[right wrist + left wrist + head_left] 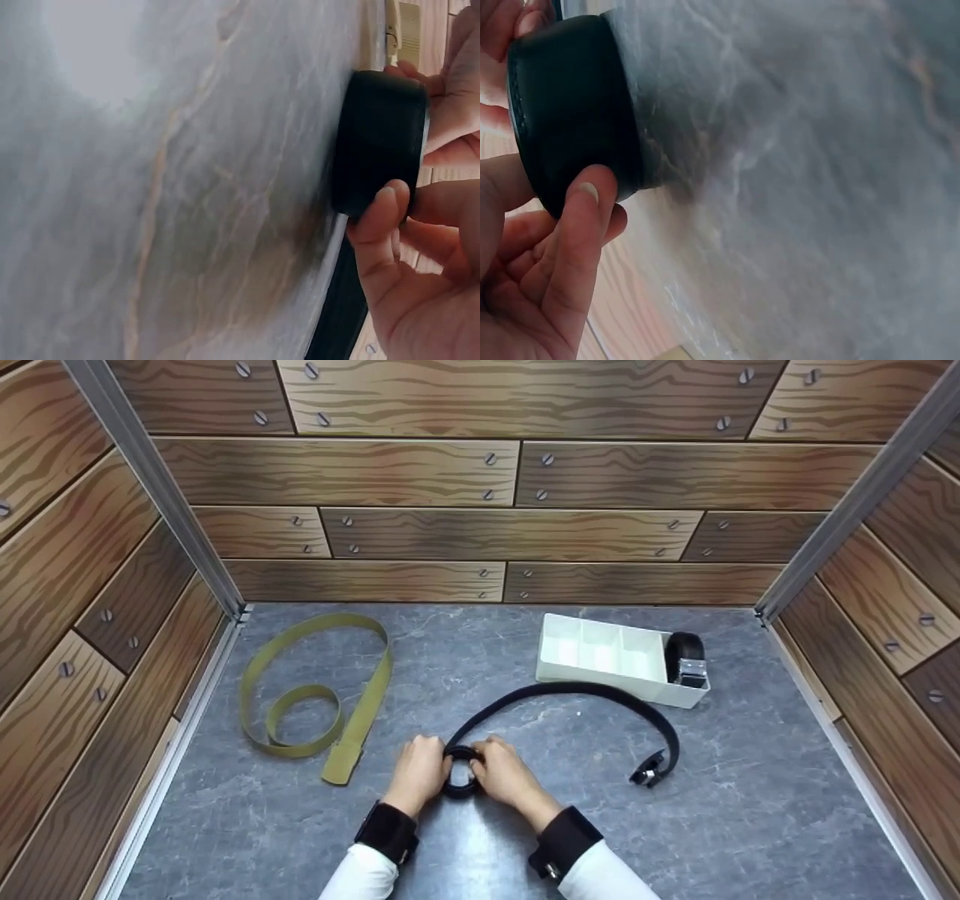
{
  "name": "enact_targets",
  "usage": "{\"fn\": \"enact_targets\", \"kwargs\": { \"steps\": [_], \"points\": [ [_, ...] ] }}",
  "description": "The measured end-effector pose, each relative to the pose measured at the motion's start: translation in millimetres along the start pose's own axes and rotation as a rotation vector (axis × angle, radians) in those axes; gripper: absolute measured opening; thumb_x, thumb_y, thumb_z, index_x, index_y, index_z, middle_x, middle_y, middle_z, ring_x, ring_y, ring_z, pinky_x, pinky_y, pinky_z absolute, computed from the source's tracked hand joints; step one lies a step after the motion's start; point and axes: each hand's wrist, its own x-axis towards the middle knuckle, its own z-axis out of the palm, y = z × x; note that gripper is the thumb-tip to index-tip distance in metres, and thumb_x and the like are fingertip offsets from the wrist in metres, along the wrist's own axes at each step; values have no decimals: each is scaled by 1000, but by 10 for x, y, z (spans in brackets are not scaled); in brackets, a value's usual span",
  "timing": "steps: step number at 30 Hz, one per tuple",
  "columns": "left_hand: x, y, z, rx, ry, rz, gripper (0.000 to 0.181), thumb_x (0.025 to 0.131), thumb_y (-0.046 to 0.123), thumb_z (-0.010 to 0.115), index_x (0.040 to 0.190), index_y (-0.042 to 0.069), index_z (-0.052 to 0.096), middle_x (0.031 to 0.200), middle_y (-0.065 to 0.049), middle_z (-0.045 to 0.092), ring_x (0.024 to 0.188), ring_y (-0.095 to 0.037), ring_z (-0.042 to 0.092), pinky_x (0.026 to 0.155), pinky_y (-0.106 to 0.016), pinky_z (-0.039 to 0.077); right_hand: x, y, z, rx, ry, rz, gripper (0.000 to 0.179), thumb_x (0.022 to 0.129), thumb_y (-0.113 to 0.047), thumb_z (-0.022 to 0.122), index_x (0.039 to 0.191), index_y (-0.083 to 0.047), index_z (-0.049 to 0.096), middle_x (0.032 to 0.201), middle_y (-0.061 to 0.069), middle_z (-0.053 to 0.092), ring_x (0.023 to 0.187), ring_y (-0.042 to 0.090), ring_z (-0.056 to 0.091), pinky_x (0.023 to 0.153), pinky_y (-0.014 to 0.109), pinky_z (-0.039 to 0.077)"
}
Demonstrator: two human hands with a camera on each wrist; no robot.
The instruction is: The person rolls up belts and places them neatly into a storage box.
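Observation:
A black belt (574, 688) lies on the grey marbled tabletop, its one end rolled into a ring-shaped coil (460, 792) that stands on its edge side. From the coil the strap arcs right to a buckle (646, 774). My left hand (420, 772) pinches the coil's left side between thumb and fingers; in the left wrist view the thumb and fingers hold the coil's dark wall (577, 105). My right hand (506, 772) pinches the opposite side, and the right wrist view shows its fingers on the coil (381, 142). The coil's middle is hollow.
An olive webbing belt (379, 682), loosely curled, lies at the left. At the back right stands a white compartment box (600, 679); its right compartment holds a rolled black belt (681, 649) with a silver buckle. Wood-patterned walls (420, 532) enclose the table on three sides.

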Motion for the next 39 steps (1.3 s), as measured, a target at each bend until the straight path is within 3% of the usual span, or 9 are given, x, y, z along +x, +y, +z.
{"fn": "enact_targets", "kwargs": {
  "steps": [8, 14, 19, 26, 33, 39],
  "points": [
    [6, -9, -21, -25, -19, -10, 22, 81, 15, 76, 67, 5, 62, 69, -14, 65, 64, -35, 65, 56, -45, 50, -15, -47, 29, -102, 22, 16, 25, 85, -3, 65, 108, 6, 69, 86, 9, 57, 80, 27, 62, 74, 39, 53],
    [52, 7, -46, -32, -61, 14, 27, 83, 20, 76, 65, 8, 59, 66, -10, 63, 61, -31, 63, 54, -42, 48, 0, -23, 11, -174, 18, -46, 23, 83, -1, 66, 105, 1, 71, 83, 6, 54, 72, 22, 59, 65, 35, 54],
    [55, 51, -14, 27, -18, 54, 25, 80, 17, 76, 65, 6, 60, 67, -14, 64, 61, -34, 65, 53, -45, 50, -14, 25, -37, -117, 23, -46, 26, 87, -2, 65, 112, 0, 70, 88, 8, 60, 80, 25, 62, 73, 39, 54],
    [53, 80, 4, 8, -9, 15, 23, 79, 15, 75, 65, 6, 60, 68, -14, 65, 62, -34, 65, 53, -45, 50, -77, 24, -56, -22, 21, 74, 25, 88, -5, 65, 110, 7, 68, 96, 19, 65, 93, 34, 64, 82, 45, 52],
    [70, 41, -21, -85, -51, 15, 25, 81, 17, 76, 64, 10, 59, 64, -7, 62, 59, -29, 63, 54, -42, 48, -87, 13, -21, -69, 27, 47, 25, 86, 0, 64, 109, 8, 69, 87, 14, 60, 83, 32, 63, 75, 43, 53],
    [104, 55, -17, -75, -87, 49, 22, 83, 14, 75, 67, 8, 62, 66, -8, 63, 61, -27, 64, 53, -39, 49, -65, 51, -58, -66, -16, 14, 28, 89, -1, 63, 116, 3, 69, 87, 9, 59, 82, 27, 61, 74, 41, 53]
  ]
}}
